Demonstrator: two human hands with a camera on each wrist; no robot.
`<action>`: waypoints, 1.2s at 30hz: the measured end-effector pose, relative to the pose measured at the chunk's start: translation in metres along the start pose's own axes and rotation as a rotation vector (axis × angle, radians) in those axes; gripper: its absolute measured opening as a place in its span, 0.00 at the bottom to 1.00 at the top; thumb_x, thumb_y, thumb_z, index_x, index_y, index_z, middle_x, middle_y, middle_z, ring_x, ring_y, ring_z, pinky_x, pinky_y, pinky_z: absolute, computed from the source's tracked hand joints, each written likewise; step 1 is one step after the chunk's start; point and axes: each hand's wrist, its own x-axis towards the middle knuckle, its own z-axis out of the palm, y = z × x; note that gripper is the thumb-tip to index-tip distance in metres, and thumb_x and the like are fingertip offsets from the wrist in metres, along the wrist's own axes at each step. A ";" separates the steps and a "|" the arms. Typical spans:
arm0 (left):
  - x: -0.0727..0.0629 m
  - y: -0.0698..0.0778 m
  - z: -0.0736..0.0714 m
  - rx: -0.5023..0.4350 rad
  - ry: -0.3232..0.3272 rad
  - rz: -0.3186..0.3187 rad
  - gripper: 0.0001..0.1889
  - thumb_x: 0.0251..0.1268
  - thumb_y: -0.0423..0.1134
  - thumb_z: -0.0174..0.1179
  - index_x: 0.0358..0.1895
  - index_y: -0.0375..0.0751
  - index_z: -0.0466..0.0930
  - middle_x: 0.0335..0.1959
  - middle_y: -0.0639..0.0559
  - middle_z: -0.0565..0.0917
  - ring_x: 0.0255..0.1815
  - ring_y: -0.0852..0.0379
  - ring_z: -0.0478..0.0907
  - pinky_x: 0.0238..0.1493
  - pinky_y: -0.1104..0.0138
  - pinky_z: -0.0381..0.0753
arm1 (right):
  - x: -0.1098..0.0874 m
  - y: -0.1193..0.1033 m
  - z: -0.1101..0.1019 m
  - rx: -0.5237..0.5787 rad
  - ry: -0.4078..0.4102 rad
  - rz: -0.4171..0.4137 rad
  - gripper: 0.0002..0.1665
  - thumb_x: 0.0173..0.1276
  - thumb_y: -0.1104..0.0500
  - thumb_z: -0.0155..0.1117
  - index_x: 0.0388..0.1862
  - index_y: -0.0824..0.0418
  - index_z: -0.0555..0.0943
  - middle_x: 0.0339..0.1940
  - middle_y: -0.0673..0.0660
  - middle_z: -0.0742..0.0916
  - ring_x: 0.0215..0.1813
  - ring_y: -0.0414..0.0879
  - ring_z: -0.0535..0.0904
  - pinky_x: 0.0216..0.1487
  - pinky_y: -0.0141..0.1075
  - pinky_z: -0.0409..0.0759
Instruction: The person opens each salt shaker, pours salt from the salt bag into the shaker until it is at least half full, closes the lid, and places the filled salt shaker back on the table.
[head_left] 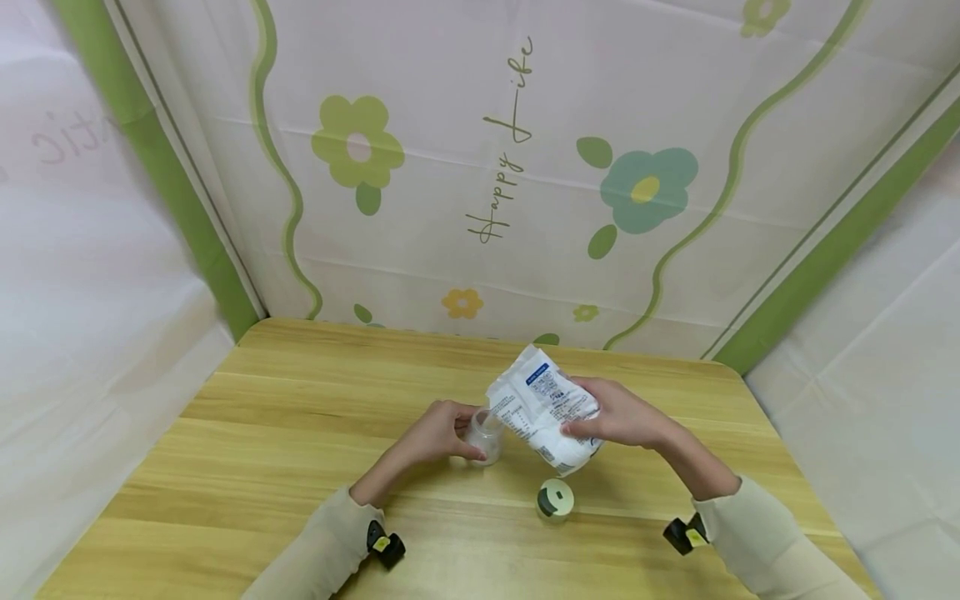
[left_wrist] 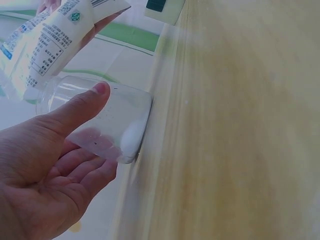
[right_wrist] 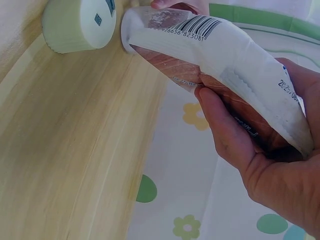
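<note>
My left hand (head_left: 435, 433) grasps the clear jar (head_left: 489, 447), upright on the wooden table (head_left: 300, 433); my right hand (head_left: 626, 414) grips the white printed bag (head_left: 542, 410), tilted with one corner at the jar's mouth. Good pouring, I judge, calls for a steady jar, a centred corner and a gradual tilt. White contents (left_wrist: 132, 139) show near the jar's base. The pale green lid (head_left: 557, 497) stands nearby, off the pouring path; the bag partly hides the opening.
</note>
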 end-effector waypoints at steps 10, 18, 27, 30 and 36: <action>0.000 0.002 0.000 0.019 0.006 -0.005 0.31 0.48 0.37 0.79 0.60 0.39 0.82 0.53 0.47 0.87 0.53 0.55 0.85 0.52 0.65 0.85 | -0.001 -0.002 -0.002 -0.010 -0.002 0.001 0.42 0.63 0.58 0.70 0.72 0.70 0.66 0.43 0.57 0.89 0.38 0.44 0.86 0.41 0.35 0.84; -0.001 0.003 -0.001 0.035 0.008 -0.004 0.31 0.49 0.38 0.79 0.59 0.39 0.82 0.53 0.47 0.87 0.52 0.55 0.85 0.52 0.64 0.85 | -0.001 -0.004 -0.003 -0.022 -0.007 0.001 0.43 0.63 0.58 0.70 0.73 0.71 0.65 0.43 0.57 0.89 0.38 0.43 0.86 0.41 0.34 0.84; -0.001 0.002 -0.001 0.041 0.010 -0.012 0.31 0.48 0.38 0.79 0.60 0.40 0.82 0.53 0.47 0.87 0.52 0.55 0.85 0.52 0.65 0.84 | -0.001 -0.004 -0.003 -0.032 -0.011 0.005 0.42 0.63 0.58 0.70 0.72 0.71 0.66 0.43 0.57 0.89 0.38 0.43 0.86 0.41 0.34 0.84; -0.001 0.002 -0.001 0.039 0.010 -0.013 0.31 0.48 0.38 0.79 0.60 0.41 0.82 0.54 0.47 0.87 0.52 0.55 0.85 0.52 0.65 0.84 | -0.001 -0.004 -0.003 -0.031 -0.013 0.007 0.42 0.64 0.58 0.70 0.72 0.71 0.65 0.43 0.57 0.89 0.38 0.43 0.86 0.41 0.34 0.84; -0.001 0.002 -0.001 0.031 0.012 -0.006 0.30 0.48 0.37 0.79 0.59 0.40 0.82 0.53 0.47 0.87 0.51 0.56 0.85 0.51 0.66 0.85 | 0.000 -0.003 -0.004 -0.028 -0.015 0.004 0.40 0.64 0.59 0.70 0.71 0.71 0.67 0.43 0.57 0.89 0.38 0.43 0.86 0.41 0.34 0.84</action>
